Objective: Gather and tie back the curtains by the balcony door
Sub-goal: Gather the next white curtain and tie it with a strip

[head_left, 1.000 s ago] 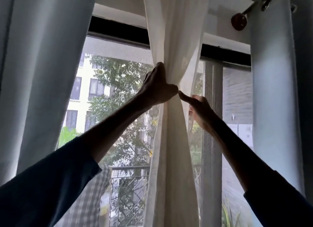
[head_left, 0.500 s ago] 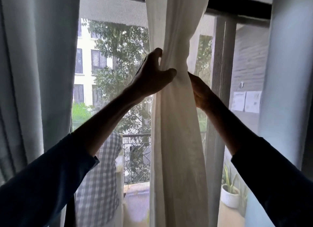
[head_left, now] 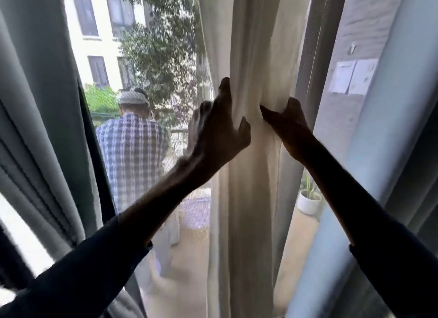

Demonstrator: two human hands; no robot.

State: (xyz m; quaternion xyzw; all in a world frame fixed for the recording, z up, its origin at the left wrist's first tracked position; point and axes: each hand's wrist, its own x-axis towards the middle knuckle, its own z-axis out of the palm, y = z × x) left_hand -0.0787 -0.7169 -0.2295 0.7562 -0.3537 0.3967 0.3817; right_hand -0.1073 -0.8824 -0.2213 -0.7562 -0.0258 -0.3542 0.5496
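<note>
A: Grip?
B: Left hand (head_left: 216,137) & right hand (head_left: 290,128) both clamped on the gathered cream sheer curtain (head_left: 248,199), pinching it btwn them, centre of doorway.
A: Around it?
B: Grey-blue heavy drapes (head_left: 35,104) either side; beyond, prob. through a mesh screen, person in checked shirt (head_left: 132,151), white plant pot (head_left: 309,202).

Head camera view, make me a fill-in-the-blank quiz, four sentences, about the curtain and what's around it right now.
1. Both hands pinch the ____ sheer curtain from either side.
2. The left hand grips it with the thumb pointing ____.
3. Outside, a person in a ____ shirt stands facing away.
4. The potted plant on the balcony sits in a ____ pot.

Missing words: white; up; checked; white
</note>
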